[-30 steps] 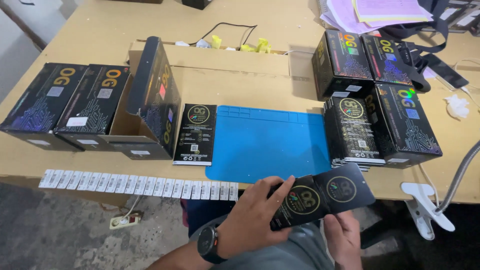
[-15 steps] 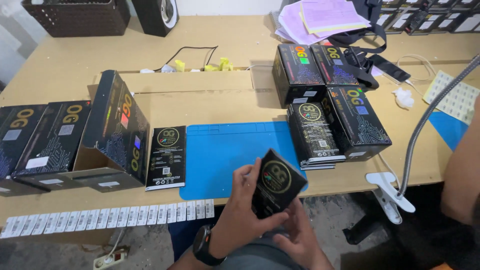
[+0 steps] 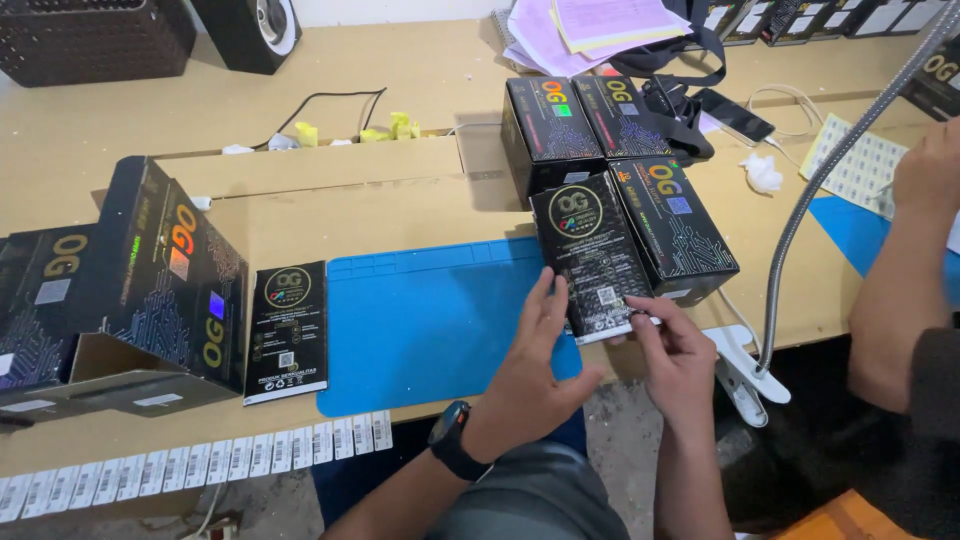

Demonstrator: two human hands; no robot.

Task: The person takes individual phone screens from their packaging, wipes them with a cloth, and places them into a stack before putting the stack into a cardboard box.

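Flat black booklet [image 3: 592, 255], glossy card, gold round emblem and fine circuit lines printed on it; it sat atop a stack at centre right of the frame, just past the blue mat's right edge. My left hand [image 3: 530, 375] lay open, fingers [image 3: 545, 300] flat against the booklet's left edge. My right hand [image 3: 680, 360] pinched its lower right corner between thumb and forefinger.

Blue mat [image 3: 435, 325]: soft, rubbery look, rectangular, small moulded trays along its top edge. One of it before me.

Second flat black booklet [image 3: 287, 330], same print, lay alone just left of the mat.

Black cartons, glossy, boxy, orange and gold lettering: three upright ones [image 3: 610, 135] clustered at upper centre right, touching the stack; on the left, one open carton [image 3: 165, 280] tipped on its side, brown cardboard showing inside.

Strip of white barcode labels [image 3: 200, 465] ran along the lower left edge, too many to count.

Surface [image 3: 400, 100]: pale, smooth wood-look board. Yellow bits [image 3: 390, 128] and a black cable near the top. Grey flexible lamp neck [image 3: 820, 190] on a white clamp at right. Another person's arm [image 3: 895, 260] at far right edge. Black speaker [image 3: 255, 30] upper left.
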